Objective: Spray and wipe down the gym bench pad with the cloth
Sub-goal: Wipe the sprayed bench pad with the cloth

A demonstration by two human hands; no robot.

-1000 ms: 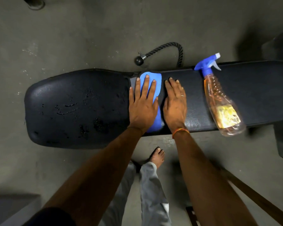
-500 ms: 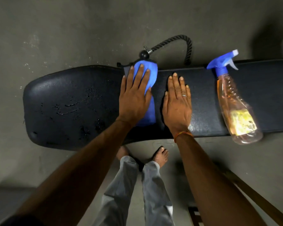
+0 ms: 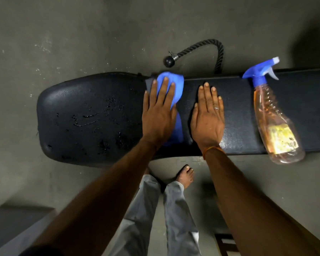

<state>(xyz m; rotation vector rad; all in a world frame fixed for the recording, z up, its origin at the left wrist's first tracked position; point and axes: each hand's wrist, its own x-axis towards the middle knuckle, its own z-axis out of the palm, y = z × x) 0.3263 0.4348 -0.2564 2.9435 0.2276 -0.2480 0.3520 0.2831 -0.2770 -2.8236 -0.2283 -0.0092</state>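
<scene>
While your left hand (image 3: 158, 117) lies flat, fingers spread, pressing the blue cloth (image 3: 175, 89) at the bench pad's (image 3: 85, 100) far edge | right hand (image 3: 208, 121) flat, holding nothing | spray bottle (image 3: 273, 117) lying near the right end.

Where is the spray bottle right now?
In the head view, the spray bottle lies on the bench pad, right of the right hand.
</scene>
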